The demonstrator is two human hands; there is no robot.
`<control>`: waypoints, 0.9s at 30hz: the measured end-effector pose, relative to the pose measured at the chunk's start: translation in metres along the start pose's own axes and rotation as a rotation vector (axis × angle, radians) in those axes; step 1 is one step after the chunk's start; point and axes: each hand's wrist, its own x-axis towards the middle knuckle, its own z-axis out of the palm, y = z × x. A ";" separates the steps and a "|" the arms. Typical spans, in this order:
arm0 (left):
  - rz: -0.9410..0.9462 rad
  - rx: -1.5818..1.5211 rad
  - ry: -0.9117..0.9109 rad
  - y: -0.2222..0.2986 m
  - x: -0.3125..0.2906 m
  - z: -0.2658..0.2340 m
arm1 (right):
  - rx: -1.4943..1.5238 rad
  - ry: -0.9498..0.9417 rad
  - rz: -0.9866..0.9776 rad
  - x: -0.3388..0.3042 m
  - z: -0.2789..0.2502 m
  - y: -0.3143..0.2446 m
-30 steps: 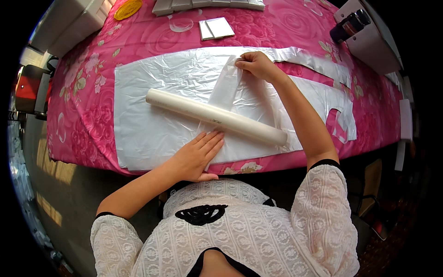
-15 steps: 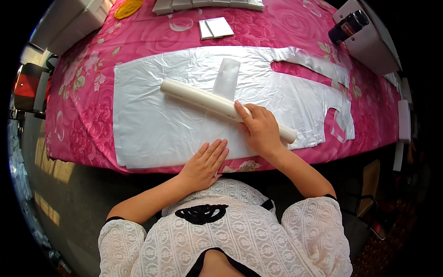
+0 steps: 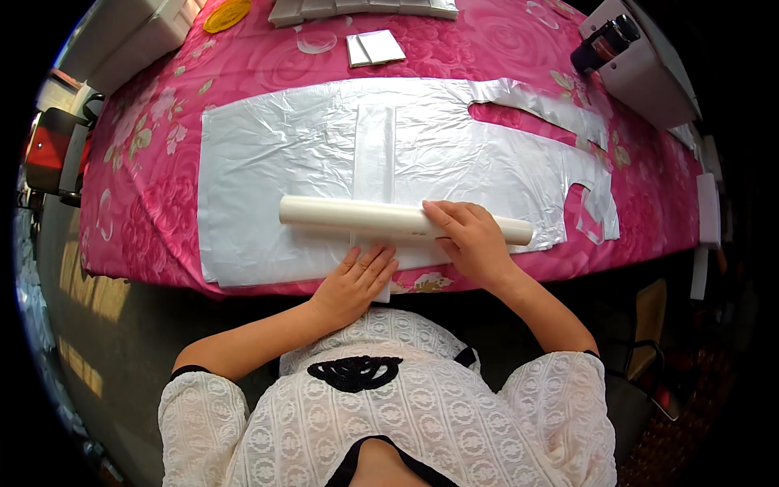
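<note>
A stack of silvery-white plastic carrier bags point(image 3: 268, 162) lies flat across the table, handle loops toward the right. Over its near half rests a long white tube point(image 3: 349, 213), nearly level from left to right. My right hand point(image 3: 475, 243) grips the tube right of its middle, thumb and fingers around it. A pale translucent strip point(image 3: 373, 154) runs across the bags from the far side down to the tube. Flat on the near edge of the stack, my left hand point(image 3: 355, 280) presses with fingers stretched out. Part of the strip's near end shows beside that hand.
Pink flowered cloth point(image 3: 154, 235) covers the table. Beyond the bags lie a small silvery packet point(image 3: 375, 49), a row of silvery packs point(image 3: 365, 10) and a yellow round object point(image 3: 227, 15). A dark flask point(image 3: 604, 45) rests against a white box point(image 3: 649, 81) at far right.
The tube has swung from a slant to nearly level, its left end coming nearer me. The strip has straightened and shifted left. My left hand stays flat on the near edge.
</note>
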 end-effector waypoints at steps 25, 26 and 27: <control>0.044 -0.215 0.171 -0.011 -0.013 -0.013 | 0.136 -0.228 -0.281 0.082 0.031 0.010; 0.053 -0.253 0.188 -0.014 -0.011 -0.014 | 0.161 -0.280 -0.324 0.068 0.033 0.003; 0.064 -0.298 0.202 -0.016 -0.013 -0.014 | 0.203 -0.316 -0.363 0.057 0.038 -0.003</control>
